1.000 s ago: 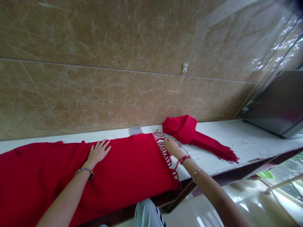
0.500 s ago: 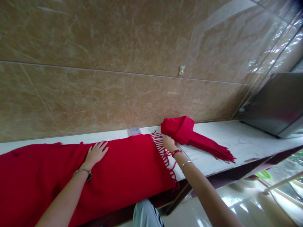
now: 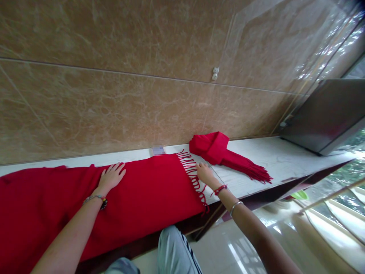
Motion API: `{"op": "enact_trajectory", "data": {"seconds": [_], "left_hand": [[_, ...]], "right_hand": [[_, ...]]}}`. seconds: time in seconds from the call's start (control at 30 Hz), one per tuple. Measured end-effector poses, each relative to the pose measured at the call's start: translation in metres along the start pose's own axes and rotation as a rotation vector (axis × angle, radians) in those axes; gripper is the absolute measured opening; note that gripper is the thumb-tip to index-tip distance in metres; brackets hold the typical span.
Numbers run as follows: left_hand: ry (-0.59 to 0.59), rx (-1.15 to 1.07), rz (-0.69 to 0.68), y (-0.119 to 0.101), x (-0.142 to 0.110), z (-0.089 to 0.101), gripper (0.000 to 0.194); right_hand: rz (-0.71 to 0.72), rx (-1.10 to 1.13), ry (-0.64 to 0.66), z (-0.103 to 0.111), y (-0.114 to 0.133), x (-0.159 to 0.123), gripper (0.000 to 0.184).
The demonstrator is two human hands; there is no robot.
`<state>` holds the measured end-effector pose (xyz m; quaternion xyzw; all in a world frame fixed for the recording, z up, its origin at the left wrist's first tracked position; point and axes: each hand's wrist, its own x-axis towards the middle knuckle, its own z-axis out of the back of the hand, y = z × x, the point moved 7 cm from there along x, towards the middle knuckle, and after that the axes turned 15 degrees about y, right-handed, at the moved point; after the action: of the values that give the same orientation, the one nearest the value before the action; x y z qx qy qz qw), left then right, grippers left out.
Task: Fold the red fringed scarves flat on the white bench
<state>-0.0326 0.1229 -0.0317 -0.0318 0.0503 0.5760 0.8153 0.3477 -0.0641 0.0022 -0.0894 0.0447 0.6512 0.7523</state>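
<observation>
A wide red scarf (image 3: 151, 190) lies spread along the white counter, its fringe (image 3: 191, 177) fanned out at the right end. My left hand (image 3: 111, 178) rests flat on the cloth near its far edge, fingers stretched. At the outer side of the fringe is my right hand (image 3: 205, 175). Its fingers are bent downward and slightly apart, and I see no strand gripped in them. Just beyond it lies a second red scarf (image 3: 212, 149), folded over itself, with its fringed tail pointing right.
A small blurred packet (image 3: 158, 150) sits against the tiled wall (image 3: 128, 102). A dark grey box-like appliance (image 3: 322, 114) stands at the counter's (image 3: 251, 146) right end. My knee (image 3: 176, 247) is close to the front edge. A green basin (image 3: 300, 195) is lower right.
My right hand has shifted slightly toward me and right relative to the fringe, its fingers looser than before. My left hand stays on the scarf. The whole view has shifted a little.
</observation>
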Motion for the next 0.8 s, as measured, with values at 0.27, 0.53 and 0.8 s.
{"op": "enact_trajectory", "data": {"seconds": [0.27, 0.53, 0.8], "left_hand": [[-0.226, 0.111, -0.152, -0.044, -0.026, 0.028, 0.046], [0.058, 0.080, -0.284, -0.080, -0.034, -0.009, 0.054], [0.037, 0.061, -0.291, -0.075, -0.031, -0.008, 0.052]], "right_hand": [[0.151, -0.006, 0.022, 0.005, 0.031, -0.014, 0.029], [-0.149, 0.004, 0.050, 0.001, -0.024, -0.031, 0.030], [0.094, 0.050, 0.078, -0.001, 0.037, -0.040, 0.025]]}}
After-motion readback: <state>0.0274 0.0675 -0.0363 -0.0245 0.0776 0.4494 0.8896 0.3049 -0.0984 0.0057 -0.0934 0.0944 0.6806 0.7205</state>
